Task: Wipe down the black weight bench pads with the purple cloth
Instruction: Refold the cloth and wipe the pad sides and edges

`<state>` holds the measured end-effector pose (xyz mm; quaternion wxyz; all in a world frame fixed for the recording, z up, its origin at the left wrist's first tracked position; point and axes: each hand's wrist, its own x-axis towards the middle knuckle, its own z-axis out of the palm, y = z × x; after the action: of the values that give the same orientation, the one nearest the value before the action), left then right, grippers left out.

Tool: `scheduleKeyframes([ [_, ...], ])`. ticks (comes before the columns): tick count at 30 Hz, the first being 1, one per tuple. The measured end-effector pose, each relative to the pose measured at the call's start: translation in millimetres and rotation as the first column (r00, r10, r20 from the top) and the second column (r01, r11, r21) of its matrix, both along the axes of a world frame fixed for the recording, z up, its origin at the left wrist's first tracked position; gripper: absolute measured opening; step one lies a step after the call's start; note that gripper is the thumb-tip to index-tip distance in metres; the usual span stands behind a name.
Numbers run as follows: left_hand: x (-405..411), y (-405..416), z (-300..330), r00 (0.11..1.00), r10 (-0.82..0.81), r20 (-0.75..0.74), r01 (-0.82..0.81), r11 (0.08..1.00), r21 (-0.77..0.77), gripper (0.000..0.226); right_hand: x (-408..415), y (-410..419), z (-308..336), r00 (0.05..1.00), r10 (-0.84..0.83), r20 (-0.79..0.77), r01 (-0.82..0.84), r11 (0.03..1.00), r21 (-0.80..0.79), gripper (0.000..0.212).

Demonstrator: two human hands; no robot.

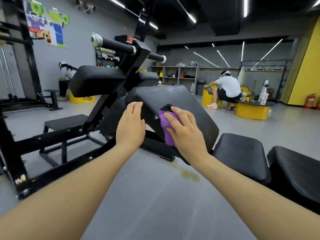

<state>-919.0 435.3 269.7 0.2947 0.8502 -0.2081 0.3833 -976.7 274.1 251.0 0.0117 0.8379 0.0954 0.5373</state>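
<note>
The cloth [167, 126] is pressed flat on the tilted pad [181, 103] under the right hand [186, 131], fingers spread. The pad's edge is steadied by the left hand [130, 125], fingers relaxed. Soft and limp, the cloth is best bunched under the palm.

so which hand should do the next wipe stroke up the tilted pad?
Right hand: it already presses the purple cloth on the tilted pad. Left hand just steadies the pad's edge.
</note>
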Motion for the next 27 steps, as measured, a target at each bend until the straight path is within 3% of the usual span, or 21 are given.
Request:
scheduleKeyframes([
  [3,20,8,9,0.997,-0.047,-0.058,0.044,0.997,-0.065,0.058,14,-6,-14,0.984,-0.14,-0.11,0.113,0.968,-0.226,0.064],
  [5,30,12,9,0.988,-0.11,-0.112,0.101,0.991,-0.083,0.062,14,-12,-24,0.976,-0.163,-0.141,0.118,0.951,-0.287,0.069],
  [10,44,21,5,0.967,-0.241,-0.081,0.222,0.957,-0.189,0.06,49,13,6,0.989,-0.093,-0.115,0.059,0.959,-0.276,0.068],
  [15,59,33,4,0.962,-0.271,-0.035,0.262,0.953,-0.153,0.06,87,47,39,0.994,-0.035,-0.106,0.011,0.976,-0.219,0.064],
  [22,63,29,-2,0.961,-0.276,-0.003,0.27,0.94,-0.21,0.059,30,-15,-19,0.979,0.069,-0.192,-0.119,0.958,-0.262,0.063],
  [27,63,34,5,0.951,-0.304,-0.053,0.288,0.936,-0.201,0.059,59,25,31,0.979,0.123,-0.163,-0.173,0.924,-0.342,0.042],
])
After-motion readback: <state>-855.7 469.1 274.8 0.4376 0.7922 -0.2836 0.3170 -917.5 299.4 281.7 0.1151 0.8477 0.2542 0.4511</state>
